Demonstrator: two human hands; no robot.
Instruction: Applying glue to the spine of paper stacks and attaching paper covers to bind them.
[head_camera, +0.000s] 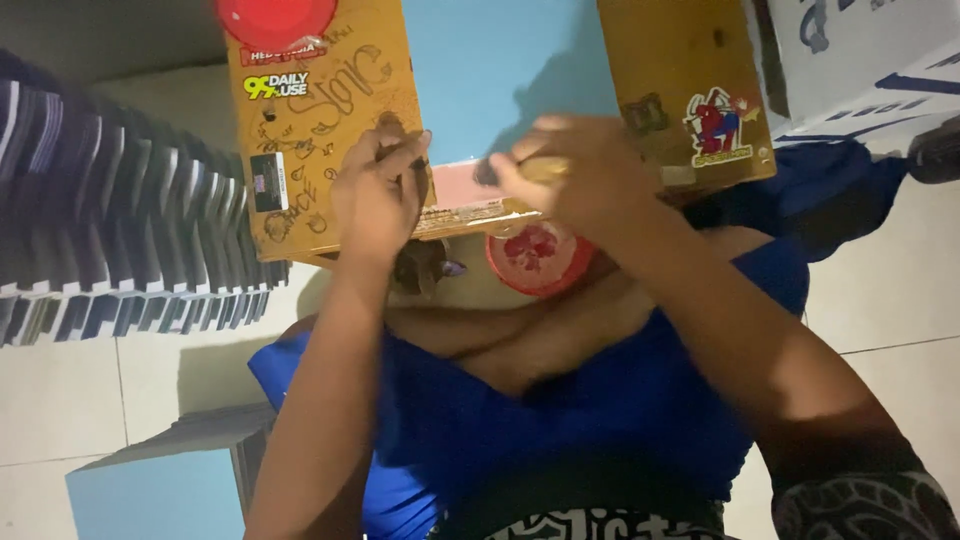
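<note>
**Q:** Broadly, where do the two hands sit, and what do they hold?

**A:** Both meet at centre frame, over the near edge of a low wooden table covered in stickers and pen scrawl. The left hand has its fingers curled and pressed together around a small dark object; what that object is cannot be told. The right hand is closed over a small yellowish piece, with a dark tip showing at its left end.

**Q:** Which way does the piece lie from each grip?

**A:** Its long axis runs roughly left to right across the frame, pointing from the right hand toward the left. The two hands are close but apart, a pink slab showing between them on the table edge.

**Q:** What lies around?

**A:** A red round lid sits just below the hands, a row of dark panels stands at left, and a pale blue sheet occupies upper centre.
</note>
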